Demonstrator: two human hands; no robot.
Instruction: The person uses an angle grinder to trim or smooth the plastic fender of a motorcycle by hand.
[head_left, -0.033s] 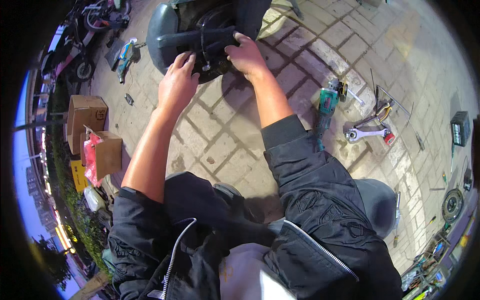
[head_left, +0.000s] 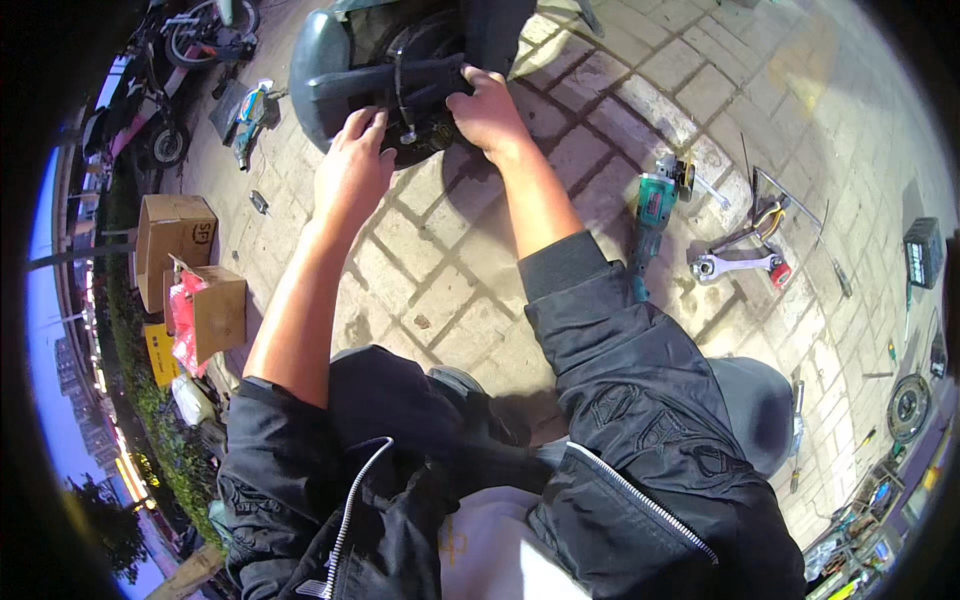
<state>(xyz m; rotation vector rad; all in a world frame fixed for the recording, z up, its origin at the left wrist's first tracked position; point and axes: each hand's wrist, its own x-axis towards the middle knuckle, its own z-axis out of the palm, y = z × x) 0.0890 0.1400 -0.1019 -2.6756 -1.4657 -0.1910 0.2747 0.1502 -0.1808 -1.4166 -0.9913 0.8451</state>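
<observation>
At the far side in front of me stands a dark vehicle body part with a rounded grey plastic shell [head_left: 320, 70], seen into its black hollow. A black plastic bar [head_left: 385, 78] crosses this opening. My left hand [head_left: 352, 165] has its fingers curled at the bar's near edge, left of the middle. Gripping the right end of the bar, my right hand [head_left: 490, 115] has its thumb on the near side; its fingertips are partly hidden. A thin cable [head_left: 402, 85] runs down between the hands to a small light-coloured fitting [head_left: 408, 137].
A green angle grinder [head_left: 655, 205] lies right, beside a double-ended wrench [head_left: 738, 266] and pliers [head_left: 768, 220]. Left are a blue power tool [head_left: 252, 120] and cardboard boxes [head_left: 220, 315]. A black case [head_left: 922, 252] and a round metal wheel part [head_left: 908, 408] lie far right.
The dark body part and both hands have shifted very slightly left. The cable in the opening looks brighter. Both hands keep the same hold.
</observation>
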